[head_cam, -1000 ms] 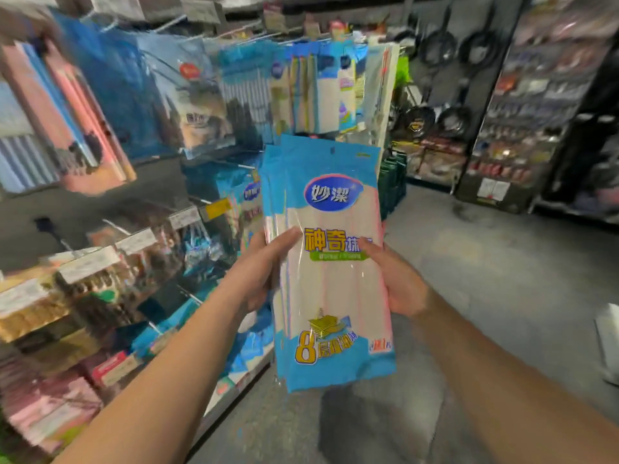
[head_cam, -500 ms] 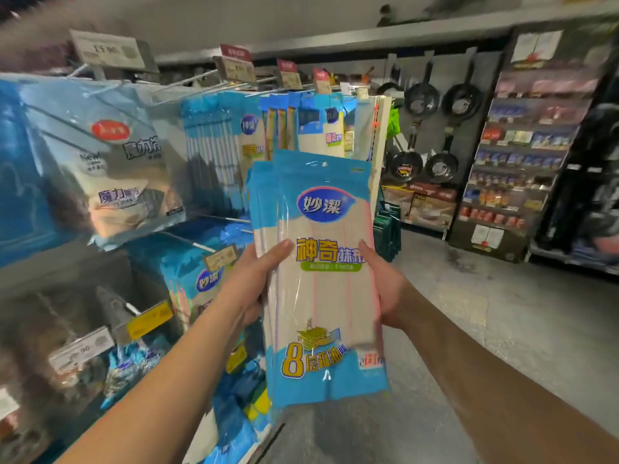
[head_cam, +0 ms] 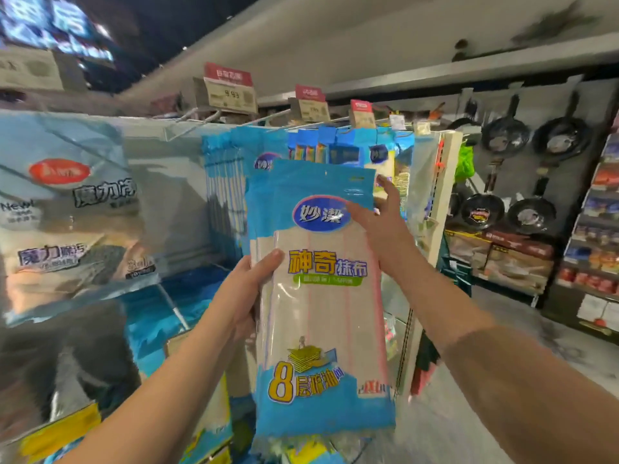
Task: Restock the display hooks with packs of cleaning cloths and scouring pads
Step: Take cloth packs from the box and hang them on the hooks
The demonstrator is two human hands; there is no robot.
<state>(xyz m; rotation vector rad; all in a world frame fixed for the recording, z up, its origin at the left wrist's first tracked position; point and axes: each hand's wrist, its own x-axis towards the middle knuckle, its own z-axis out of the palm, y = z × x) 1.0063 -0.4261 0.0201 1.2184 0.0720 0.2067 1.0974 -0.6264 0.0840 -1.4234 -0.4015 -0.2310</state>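
Blue-and-white cloth packs (head_cam: 318, 296) stand upright, long axis vertical, gripped at the left edge by the left hand (head_cam: 241, 296). The right hand (head_cam: 382, 226), fingers straight, touches their top corner, nearer the hook (head_cam: 278, 123) above and behind.

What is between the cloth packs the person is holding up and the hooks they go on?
The hooks above already carry hanging blue packs, directly behind the held packs' top edge. The right hand reaches toward the top; the left hand grips the side. Nothing else visibly blocks them.
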